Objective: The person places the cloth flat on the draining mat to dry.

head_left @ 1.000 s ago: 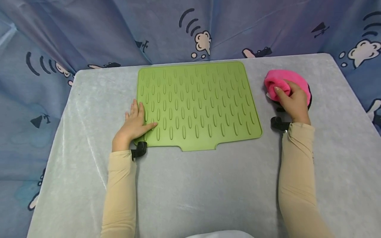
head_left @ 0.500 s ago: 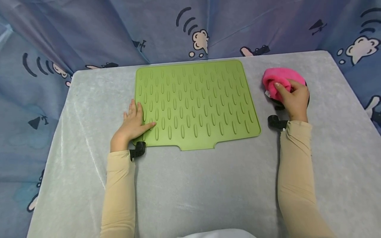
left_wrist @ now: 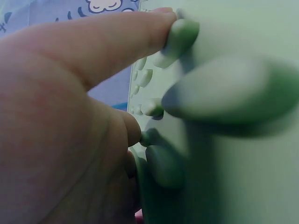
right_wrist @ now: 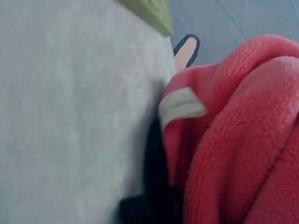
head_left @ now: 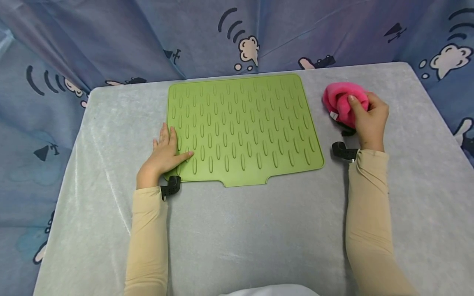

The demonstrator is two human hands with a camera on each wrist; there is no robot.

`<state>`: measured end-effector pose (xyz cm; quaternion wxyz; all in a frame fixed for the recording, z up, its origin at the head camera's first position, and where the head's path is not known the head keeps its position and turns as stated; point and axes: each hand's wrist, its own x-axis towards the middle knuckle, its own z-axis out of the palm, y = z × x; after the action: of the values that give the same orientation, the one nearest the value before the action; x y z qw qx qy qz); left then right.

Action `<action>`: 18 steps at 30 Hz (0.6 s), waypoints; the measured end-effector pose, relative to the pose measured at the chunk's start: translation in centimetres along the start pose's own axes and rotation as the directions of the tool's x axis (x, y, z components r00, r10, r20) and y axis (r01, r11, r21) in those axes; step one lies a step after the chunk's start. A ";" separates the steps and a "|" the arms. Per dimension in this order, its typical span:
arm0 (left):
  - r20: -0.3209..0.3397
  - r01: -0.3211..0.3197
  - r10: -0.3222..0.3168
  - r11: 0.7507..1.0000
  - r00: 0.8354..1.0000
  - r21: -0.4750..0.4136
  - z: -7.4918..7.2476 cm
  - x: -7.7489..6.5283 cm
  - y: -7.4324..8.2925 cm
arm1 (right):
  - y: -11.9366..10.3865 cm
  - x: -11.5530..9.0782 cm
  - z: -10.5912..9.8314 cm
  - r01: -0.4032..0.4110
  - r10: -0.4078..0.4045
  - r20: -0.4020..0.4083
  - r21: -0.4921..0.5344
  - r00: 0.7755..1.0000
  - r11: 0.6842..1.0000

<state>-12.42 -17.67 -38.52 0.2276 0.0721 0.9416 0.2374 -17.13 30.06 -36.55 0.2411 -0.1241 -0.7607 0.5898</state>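
Note:
A green rubbery mat [head_left: 240, 127] with raised oval bumps and a tab on its near edge lies flat on the table. My left hand [head_left: 161, 154] rests on the mat's lower left corner, fingers and thumb stretched out. In the left wrist view the thumb [left_wrist: 117, 39] lies against a bump. Right of the mat, my right hand [head_left: 371, 119] grips a bunched pink plush cloth item [head_left: 342, 100] between thumb and fingers. It has a white tag [right_wrist: 181, 105] and a black part underneath [right_wrist: 156, 163]. The tips of the right fingers are hidden behind the plush.
A grey cloth-covered table [head_left: 255, 234] carries everything. A blue patterned curtain [head_left: 122, 37] hangs along its back and left sides. Black wrist cameras sit at the left cuff [head_left: 171, 187] and the right cuff [head_left: 343, 152].
My right hand has turned the pink plush item and shifted it slightly left, so its right part no longer spreads behind the hand. The left hand stays on the mat.

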 end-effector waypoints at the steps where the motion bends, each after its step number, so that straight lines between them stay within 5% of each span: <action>1: 0.000 0.000 0.000 1.000 1.000 0.000 0.0 0.0 0.0 | -0.2 -0.1 0.1 -0.017 0.017 -0.003 0.047 1.000 0.999; 7: -0.003 0.000 0.000 1.000 1.000 0.003 0.0 0.0 -0.1 | -1.3 -0.3 1.1 -0.063 0.072 -0.015 0.335 0.997 0.940; 18: -0.001 -0.005 0.005 1.000 1.000 -0.005 0.0 0.0 -0.1 | -3.1 -1.6 3.0 -0.069 0.053 0.049 0.434 0.997 0.898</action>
<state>-12.44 -17.77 -38.56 0.2267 0.0738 0.9409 0.2404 -17.02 25.92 -34.49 0.2304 -0.0803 -0.6099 0.7540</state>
